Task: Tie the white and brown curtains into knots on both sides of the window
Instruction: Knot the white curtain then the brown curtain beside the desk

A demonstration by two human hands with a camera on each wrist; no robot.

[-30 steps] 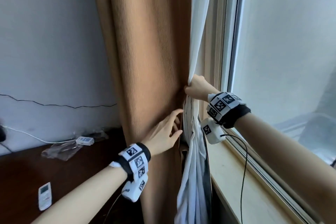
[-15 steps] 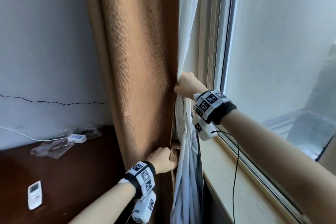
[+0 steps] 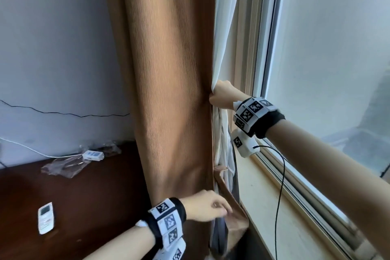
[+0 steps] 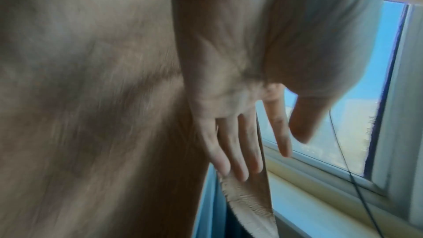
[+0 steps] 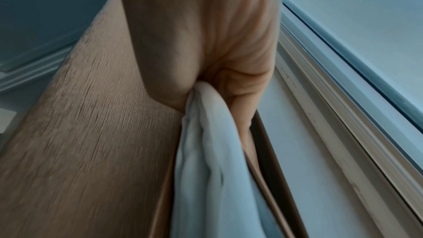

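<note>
head: right hand (image 3: 221, 96) grips white curtain (image 3: 225, 27).

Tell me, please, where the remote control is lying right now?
In the head view, the remote control lies at lower left on the dark wooden table, left of the brown curtain.

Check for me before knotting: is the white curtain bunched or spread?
Bunched: the right hand grips the white curtain, gathered into a narrow rope of folds below the fist.
</note>
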